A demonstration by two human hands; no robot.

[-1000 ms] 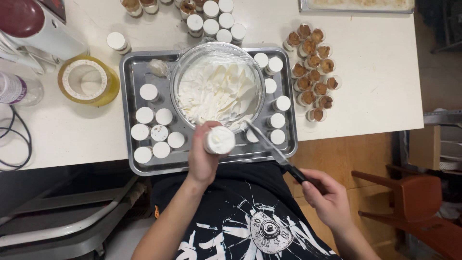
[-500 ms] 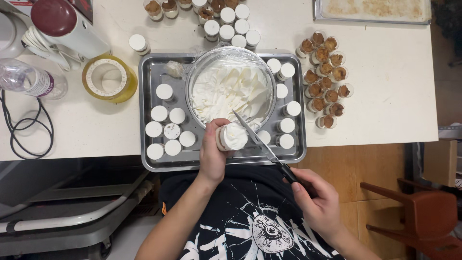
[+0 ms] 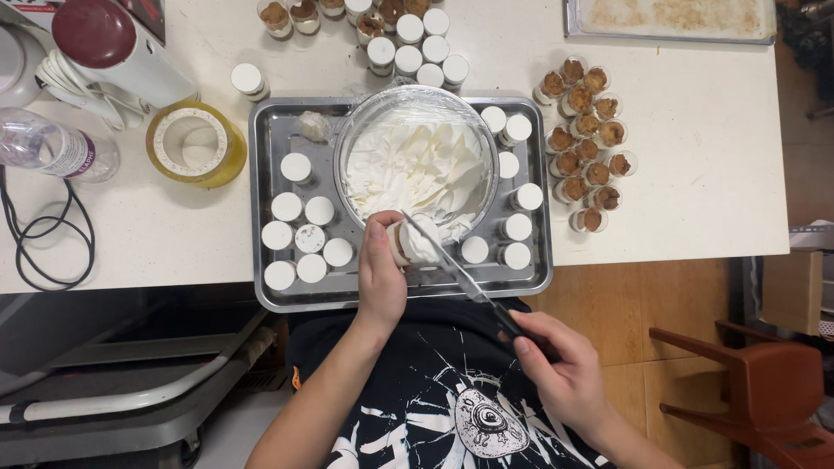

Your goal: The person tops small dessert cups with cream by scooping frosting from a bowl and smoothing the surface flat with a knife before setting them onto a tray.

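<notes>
Two hands at lower centre — the left hand (image 3: 380, 274) pinches a small cream-filled plastic cup (image 3: 413, 241), the right hand (image 3: 560, 369) grips a long black-handled metal spatula (image 3: 460, 274) touching its top.

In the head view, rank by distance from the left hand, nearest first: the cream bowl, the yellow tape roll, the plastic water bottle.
From the left hand:
1. Cream bowl, just beyond it on the tray.
2. Yellow tape roll, off to the left.
3. Plastic water bottle, at the far left edge.
</notes>
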